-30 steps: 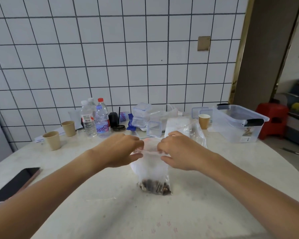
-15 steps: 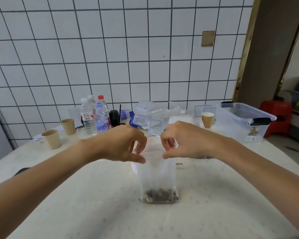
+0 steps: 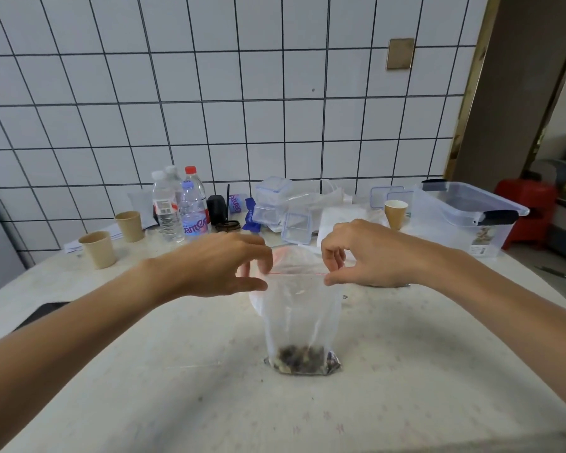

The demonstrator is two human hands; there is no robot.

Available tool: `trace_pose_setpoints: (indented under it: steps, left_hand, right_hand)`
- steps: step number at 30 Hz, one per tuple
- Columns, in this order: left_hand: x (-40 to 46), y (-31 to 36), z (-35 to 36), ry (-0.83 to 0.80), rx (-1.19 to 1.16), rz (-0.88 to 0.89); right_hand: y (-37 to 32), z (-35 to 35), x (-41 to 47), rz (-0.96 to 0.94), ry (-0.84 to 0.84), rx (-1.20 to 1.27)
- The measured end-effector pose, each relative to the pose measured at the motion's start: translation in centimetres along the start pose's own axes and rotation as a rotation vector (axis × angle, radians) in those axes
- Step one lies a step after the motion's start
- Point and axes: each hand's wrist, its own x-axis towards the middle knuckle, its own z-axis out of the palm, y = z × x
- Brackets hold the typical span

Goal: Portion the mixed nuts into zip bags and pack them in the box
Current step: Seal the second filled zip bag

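A clear zip bag [image 3: 299,315] with a red seal line stands upright on the table, a small heap of mixed nuts [image 3: 303,362] in its bottom. My left hand [image 3: 223,266] pinches the left end of the seal between thumb and fingers. My right hand [image 3: 363,253] pinches the right end. The seal line runs straight between them. A clear plastic box [image 3: 471,217] with black latches stands open at the back right.
Water bottles [image 3: 180,207], paper cups [image 3: 97,249] [image 3: 395,213], small clear containers [image 3: 270,204] and plastic bags crowd the table's far side below the tiled wall. A dark phone [image 3: 43,313] lies behind my left forearm. A red stool [image 3: 525,204] stands beyond the table.
My hands have drawn apart along the top of the bag, from close together at the middle to its two ends. The bag stands taller and straighter.
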Motion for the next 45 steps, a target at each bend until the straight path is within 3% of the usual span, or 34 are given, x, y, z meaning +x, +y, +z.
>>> trace_pose_setpoints:
  steps: [3,8,13,18,23,28,36,42,45]
  left_hand:
    - [0.0,0.2,0.3,0.002,-0.188,-0.034]
    - [-0.6,0.2,0.0,0.141,-0.393,-0.034]
    - [-0.6,0.4,0.6,0.185,-0.462,-0.043]
    - [-1.4,0.3,1.9,0.17,-0.548,-0.179]
    - [-2.8,1.0,4.8,0.186,-0.797,-0.357]
    - [-3.7,2.5,9.5,0.041,-0.967,-0.32]
    - [-2.0,5.6,13.5,0.221,-1.259,-0.532]
    - [0.0,6.3,13.4,0.323,-1.386,-0.474]
    - [0.9,6.8,14.2,0.392,-1.229,-0.435]
  right_hand:
    - [0.3,-0.1,0.0,0.012,0.01,0.047]
    - [1.0,-0.1,-0.2,0.037,0.038,0.152]
    - [1.3,0.3,0.1,0.031,0.08,0.195]
    - [2.0,1.3,-0.1,0.053,0.187,0.248]
    - [2.7,4.3,-1.5,0.156,0.328,0.502]
    - [2.9,9.3,-3.0,0.309,0.253,0.83]
    - [1.4,16.8,-1.9,0.348,0.198,1.033]
    - [1.2,16.0,-2.9,0.505,0.389,1.283]
    - [2.2,14.8,-4.3,0.558,0.483,1.355]
